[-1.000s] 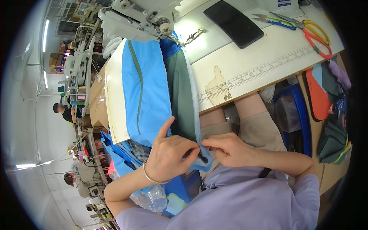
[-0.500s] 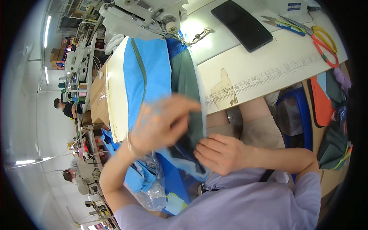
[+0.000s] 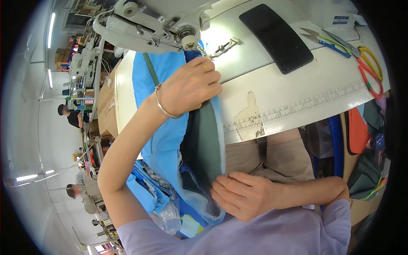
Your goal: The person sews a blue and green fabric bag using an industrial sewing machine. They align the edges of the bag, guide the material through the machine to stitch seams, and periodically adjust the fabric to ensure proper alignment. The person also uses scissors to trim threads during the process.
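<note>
A long fabric piece [image 3: 203, 131], dark green with a pale blue edge, runs from under the sewing machine [image 3: 148, 27] down toward my lap. Blue fabric [image 3: 163, 136] with a green strip lies along its left side. My left hand [image 3: 190, 85], wearing a ring and a bracelet, is closed on the green fabric just below the machine's presser foot; its fingertips are partly hidden. Lower down, my right hand [image 3: 240, 195] pinches the edge of the same piece near its bottom end, fingers curled with the thumb out of sight.
On the white table, a black phone [image 3: 277, 38] lies right of the needle. Snips [image 3: 326, 42] and scissors [image 3: 369, 70] with red and yellow handles rest beyond it. A printed ruler [image 3: 293, 106] follows the front edge. Crumpled blue fabric [image 3: 148, 187] hangs at left; other people sit farther off.
My left hand has moved up and away along the fabric to the presser foot and closed there. My right hand has slid slightly lower, still gripping the edge.
</note>
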The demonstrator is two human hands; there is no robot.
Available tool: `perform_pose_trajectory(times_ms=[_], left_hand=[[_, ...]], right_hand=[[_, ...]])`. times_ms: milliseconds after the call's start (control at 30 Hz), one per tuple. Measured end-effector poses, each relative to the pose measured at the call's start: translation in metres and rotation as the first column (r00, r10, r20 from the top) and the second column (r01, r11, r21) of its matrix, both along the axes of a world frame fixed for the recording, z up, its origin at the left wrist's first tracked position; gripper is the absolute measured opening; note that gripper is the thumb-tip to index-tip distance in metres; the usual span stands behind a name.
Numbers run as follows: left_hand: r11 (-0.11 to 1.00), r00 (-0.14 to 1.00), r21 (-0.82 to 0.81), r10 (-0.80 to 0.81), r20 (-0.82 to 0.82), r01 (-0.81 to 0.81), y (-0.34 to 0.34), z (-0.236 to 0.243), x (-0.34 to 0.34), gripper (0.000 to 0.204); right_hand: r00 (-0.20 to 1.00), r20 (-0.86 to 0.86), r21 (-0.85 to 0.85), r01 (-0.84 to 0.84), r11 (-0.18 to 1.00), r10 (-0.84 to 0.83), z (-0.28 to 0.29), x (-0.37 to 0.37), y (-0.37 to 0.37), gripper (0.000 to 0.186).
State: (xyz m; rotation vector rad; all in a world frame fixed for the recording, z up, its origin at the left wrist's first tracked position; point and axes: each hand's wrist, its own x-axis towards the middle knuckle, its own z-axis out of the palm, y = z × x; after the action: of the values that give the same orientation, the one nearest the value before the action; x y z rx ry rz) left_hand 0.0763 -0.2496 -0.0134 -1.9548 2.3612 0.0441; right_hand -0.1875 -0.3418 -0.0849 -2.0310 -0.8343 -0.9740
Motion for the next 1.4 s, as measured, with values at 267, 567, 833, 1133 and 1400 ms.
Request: perform_pose_trajectory(times_ms=[267, 567, 833, 1133, 1400], left_hand=[[0.999, 0.952, 0.015, 0.053, -0.300, -0.050, 0.012, -0.009, -0.027, 0.020], [0.969, 0.886, -0.101, 0.161, -0.435, -0.225, 0.043, -0.018, -0.077, 0.028], [0.759, 0.843, -0.368, 0.494, -0.215, -0.538, 0.058, -0.026, -0.033, 0.046], [0.738, 0.805, -0.326, 0.566, -0.178, -0.590, 0.043, -0.044, -0.024, 0.050], [0.786, 0.881, -0.416, 0.464, -0.092, -0.457, 0.043, -0.052, 0.004, 0.042]], right_hand=[[0.999, -0.046, -0.030, -0.013, 0.999, 0.012, -0.005, -0.002, -0.002, 0.017], [0.984, -0.176, -0.014, -0.037, 0.999, 0.034, -0.044, -0.004, 0.004, 0.026], [0.969, -0.237, -0.009, -0.075, 0.997, 0.071, -0.034, 0.002, -0.001, 0.020], [0.949, -0.295, 0.009, -0.111, 0.994, 0.108, -0.021, 0.011, -0.004, 0.015], [0.913, -0.374, 0.067, -0.150, 0.986, 0.165, -0.017, 0.029, -0.002, 0.016]])
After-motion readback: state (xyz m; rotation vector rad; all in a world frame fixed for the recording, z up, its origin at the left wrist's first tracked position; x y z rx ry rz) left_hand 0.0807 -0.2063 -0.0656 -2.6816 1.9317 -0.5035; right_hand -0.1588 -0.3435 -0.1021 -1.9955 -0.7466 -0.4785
